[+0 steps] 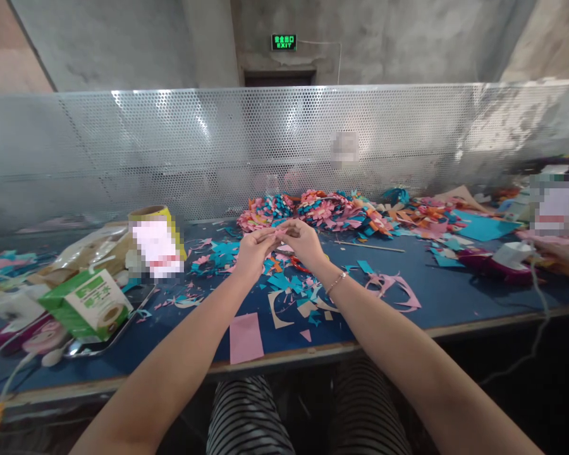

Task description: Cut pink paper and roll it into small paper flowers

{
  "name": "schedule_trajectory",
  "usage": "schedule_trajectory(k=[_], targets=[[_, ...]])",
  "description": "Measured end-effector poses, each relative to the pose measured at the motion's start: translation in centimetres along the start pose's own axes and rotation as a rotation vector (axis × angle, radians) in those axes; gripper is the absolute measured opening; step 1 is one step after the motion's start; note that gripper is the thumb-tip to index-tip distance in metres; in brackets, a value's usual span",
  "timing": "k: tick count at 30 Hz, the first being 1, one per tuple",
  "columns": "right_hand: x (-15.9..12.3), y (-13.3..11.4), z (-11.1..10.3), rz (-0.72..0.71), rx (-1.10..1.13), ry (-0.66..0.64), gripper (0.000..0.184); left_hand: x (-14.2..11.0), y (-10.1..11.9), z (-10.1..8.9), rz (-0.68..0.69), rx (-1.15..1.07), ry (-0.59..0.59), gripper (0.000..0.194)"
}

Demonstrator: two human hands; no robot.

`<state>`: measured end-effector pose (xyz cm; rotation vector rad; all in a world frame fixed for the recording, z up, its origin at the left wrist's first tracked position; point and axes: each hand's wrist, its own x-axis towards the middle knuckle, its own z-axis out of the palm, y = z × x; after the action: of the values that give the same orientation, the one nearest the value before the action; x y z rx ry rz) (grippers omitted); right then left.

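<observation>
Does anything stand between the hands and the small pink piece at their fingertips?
Nothing visible does: the left hand and right hand pinch the small pink piece at their fingertips, above loose blue scraps.

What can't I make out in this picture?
All in the head view:
- Shape of the pink piece between left hand and right hand: fingers cover it.
- Patch on metal screen: pixelated.
- Small print on green box: blurred.
- Striped trousers: cut off by bottom edge.
</observation>
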<state>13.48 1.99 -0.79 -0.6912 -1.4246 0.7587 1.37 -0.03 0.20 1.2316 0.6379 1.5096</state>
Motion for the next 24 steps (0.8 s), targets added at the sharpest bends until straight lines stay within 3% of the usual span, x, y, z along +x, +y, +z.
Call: schedule_trajectory(k=[7, 11, 13, 14, 17, 19, 22, 24], targets=[[-0.2, -0.3, 0.2, 0.062, 0.005, 0.048, 0.025, 0.4, -0.2, -0.9, 0.014, 0.112, -0.062, 0.025], [-0.4, 0.0, 0.0, 0.192, 0.172, -0.070, 0.030, 0.9, 0.6, -1.3, -0.084, 0.125, -0.106, 0.021], [-0.3, 0.4, -0.4, 0.235, 0.202, -0.110, 0.028, 1.6, 1.3, -2.1, -0.048, 0.208, -0.060, 0.018], [-0.2, 0.7, -0.6, 0.232, 0.170, -0.113, 0.026, 2.0, 1.8, -2.7, 0.028, 0.289, 0.030, 0.014], [0.0, 1.5, -1.1, 0.127, -0.152, -0.117, 0.016, 3.2, 3.2, -5.3, 0.262, 0.708, 0.235, 0.011], [0.0, 1.9, -1.3, 0.020, -0.427, -0.161, 0.010, 3.9, 3.7, -7.4, 0.310, 0.963, 0.320, 0.014], [-0.3, 2.6, -1.5, -0.070, -0.715, -0.272, 0.012, 4.5, 3.5, -10.2, 0.206, 1.156, 0.330, 0.014], [-0.5, 3.2, -1.8, -0.105, -0.835, -0.339, 0.015, 4.6, 3.1, -11.5, 0.069, 1.157, 0.320, 0.018]])
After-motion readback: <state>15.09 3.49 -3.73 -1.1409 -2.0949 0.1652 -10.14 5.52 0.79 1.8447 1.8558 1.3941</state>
